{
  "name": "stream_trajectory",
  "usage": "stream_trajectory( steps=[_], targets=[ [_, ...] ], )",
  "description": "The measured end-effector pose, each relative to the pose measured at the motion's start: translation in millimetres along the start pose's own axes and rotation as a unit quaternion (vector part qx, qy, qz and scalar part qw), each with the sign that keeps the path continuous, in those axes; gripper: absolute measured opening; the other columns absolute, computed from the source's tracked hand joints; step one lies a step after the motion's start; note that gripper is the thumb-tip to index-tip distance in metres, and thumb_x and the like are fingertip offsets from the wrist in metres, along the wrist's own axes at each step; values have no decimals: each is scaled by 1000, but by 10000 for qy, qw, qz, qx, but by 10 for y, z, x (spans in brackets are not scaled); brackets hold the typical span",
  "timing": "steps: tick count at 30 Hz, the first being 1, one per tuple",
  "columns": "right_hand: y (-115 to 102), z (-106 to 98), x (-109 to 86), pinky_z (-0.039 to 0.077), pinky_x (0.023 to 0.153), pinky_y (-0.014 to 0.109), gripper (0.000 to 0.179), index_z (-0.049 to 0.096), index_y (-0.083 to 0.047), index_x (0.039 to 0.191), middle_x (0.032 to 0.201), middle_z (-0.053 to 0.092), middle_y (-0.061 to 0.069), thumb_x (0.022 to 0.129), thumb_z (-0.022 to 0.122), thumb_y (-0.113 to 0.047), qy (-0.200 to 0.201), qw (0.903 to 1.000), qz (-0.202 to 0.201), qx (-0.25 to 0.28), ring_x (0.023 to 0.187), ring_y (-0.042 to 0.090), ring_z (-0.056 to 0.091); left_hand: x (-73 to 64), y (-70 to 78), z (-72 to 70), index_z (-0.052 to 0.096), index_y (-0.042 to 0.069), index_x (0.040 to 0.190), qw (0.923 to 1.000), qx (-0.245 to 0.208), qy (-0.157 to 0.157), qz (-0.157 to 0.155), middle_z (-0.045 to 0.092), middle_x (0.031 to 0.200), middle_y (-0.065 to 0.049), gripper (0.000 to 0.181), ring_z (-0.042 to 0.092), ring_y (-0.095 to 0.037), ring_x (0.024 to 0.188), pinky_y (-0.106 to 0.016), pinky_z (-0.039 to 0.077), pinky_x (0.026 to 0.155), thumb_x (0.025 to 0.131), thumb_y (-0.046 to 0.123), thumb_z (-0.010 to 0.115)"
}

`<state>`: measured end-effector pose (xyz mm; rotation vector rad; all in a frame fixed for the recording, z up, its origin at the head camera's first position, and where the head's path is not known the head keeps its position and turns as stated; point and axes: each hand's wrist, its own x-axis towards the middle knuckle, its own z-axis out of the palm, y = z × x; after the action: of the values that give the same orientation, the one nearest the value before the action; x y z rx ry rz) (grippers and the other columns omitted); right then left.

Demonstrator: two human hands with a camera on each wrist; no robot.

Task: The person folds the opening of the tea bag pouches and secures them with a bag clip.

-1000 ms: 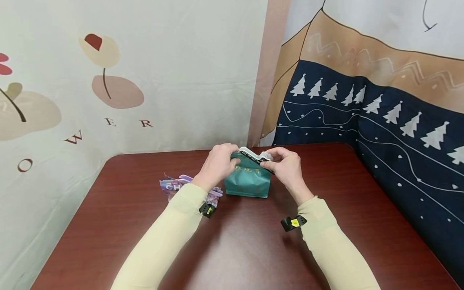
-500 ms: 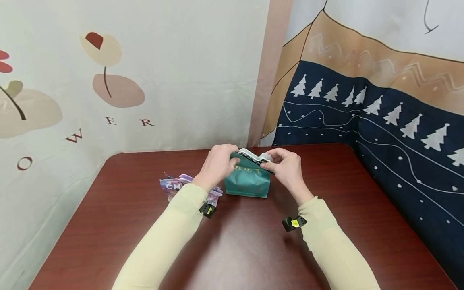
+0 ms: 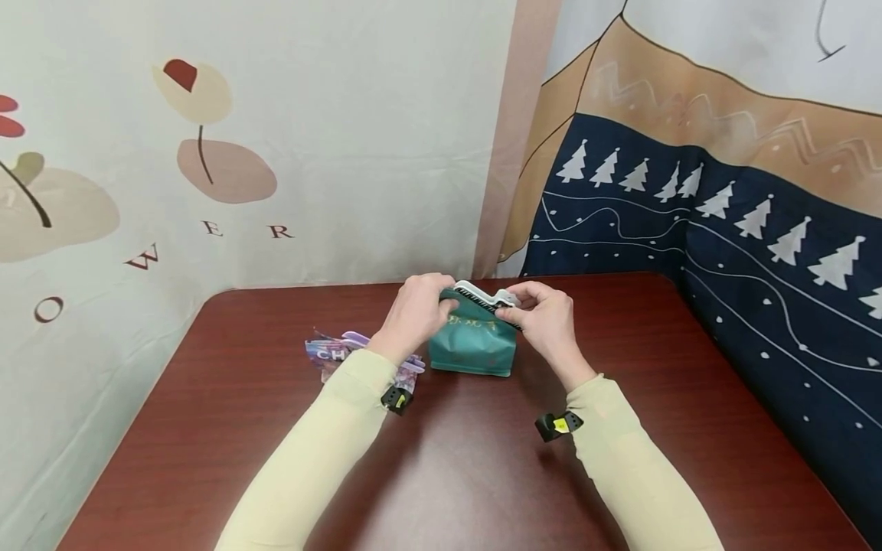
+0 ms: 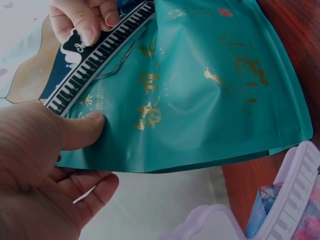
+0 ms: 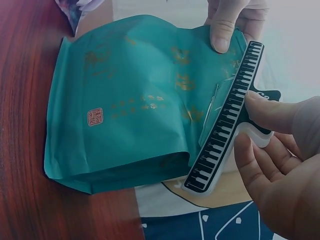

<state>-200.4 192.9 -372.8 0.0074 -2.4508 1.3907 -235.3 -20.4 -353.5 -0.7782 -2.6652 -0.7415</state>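
A teal foil pouch (image 3: 472, 348) with gold characters stands on the table. My left hand (image 3: 416, 312) pinches its top left corner between thumb and fingers. At the pouch's top edge, my right hand (image 3: 547, 321) holds a black-and-white bag clip (image 5: 225, 120) printed with piano keys, thumb and fingers on its handle. The clip lies slanted along the pouch's top; whether its jaws grip the foil, I cannot tell. In the left wrist view, the left thumb touches the teal foil (image 4: 190, 100) close to the clip's lower end.
Left of the pouch lies a purple printed bag (image 3: 324, 352) with a lilac piano-key clip (image 4: 295, 195) on it, partly hidden by the left forearm. The reddish-brown table (image 3: 234, 383) meets patterned cloth (image 3: 386, 191) at its back and right.
Both hands, the pouch and the clip hold nearly the same pose throughout. Only the head view has shifted very slightly.
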Motion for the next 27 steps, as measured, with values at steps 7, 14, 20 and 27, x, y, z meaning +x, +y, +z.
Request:
stream_trajectory(
  steps=[7, 14, 20, 27],
  targets=[
    [5, -29, -13, 55, 70, 24, 31, 78, -4, 110, 101, 77, 17, 81, 88, -8, -115, 9999, -9, -77, 90, 31, 74, -36, 36, -41, 71, 8, 92, 9996, 96, -253, -107, 70, 91, -6, 7, 63, -25, 82, -40, 53, 75, 93, 10, 77],
    [24, -107, -26, 56, 74, 22, 30, 78, -3, 111, 102, 76, 17, 82, 86, -7, -150, 9992, -349, -129, 86, 30, 73, -101, 85, -151, 71, 6, 123, 9989, 2, -403, -241, 70, 119, -10, 31, 67, -28, 107, -44, 54, 95, 95, 17, 75],
    [49, -200, -44, 51, 73, 14, 28, 77, -5, 113, 106, 75, 14, 86, 82, -5, -279, 9967, -720, -240, 85, 28, 72, -200, 86, -266, 67, 6, 131, 9997, 29, -258, -35, 67, 126, -10, 37, 65, -27, 111, -45, 54, 94, 96, 18, 73],
    [104, -288, -89, 58, 75, 40, 36, 73, -4, 124, 108, 73, 15, 88, 78, 0, -166, 9867, -1432, -744, 81, 28, 70, -337, 62, -412, 66, 5, 132, 9993, 296, -69, 239, 67, 128, -11, 39, 62, -30, 121, -47, 51, 101, 96, 18, 73]
  ],
)
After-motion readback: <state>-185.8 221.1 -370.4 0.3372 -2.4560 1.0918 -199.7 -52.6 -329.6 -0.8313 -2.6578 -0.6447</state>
